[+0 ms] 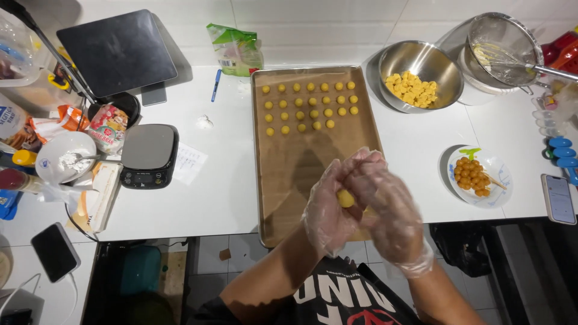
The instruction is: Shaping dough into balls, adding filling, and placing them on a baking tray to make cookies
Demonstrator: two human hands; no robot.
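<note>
Head view, looking down at a white worktop (pixel 229 198). Both hands wear thin, clear plastic gloves and meet above the near end of a rectangular metal baking tray lined with brown paper (pixel 283 198). The left hand (pixel 328 207) and the right hand (pixel 388 210) are cupped together, closed on a small round ball of yellow dough (pixel 345 198), which shows between the palms. The ball is held in the air over the bare lower half of the tray, not touching the paper.

On the far half of the tray lie four rows of small yellow dough balls (pixel 310 107), set apart from one another. To the right of the tray stands a round steel mixing bowl (pixel 421 60) holding yellow dough pieces (pixel 413 88). Beyond it a wire-mesh sieve (pixel 503 39) rests across another bowl. Nearer, right of the hands, a white plate (pixel 500 171) carries a heap of orange-brown balls (pixel 471 176).

Left of the tray sits a dark digital kitchen scale (pixel 149 155), and beside it a white bowl of white powder (pixel 63 157). A smartphone (pixel 559 198) lies at the right edge of the worktop.
</note>
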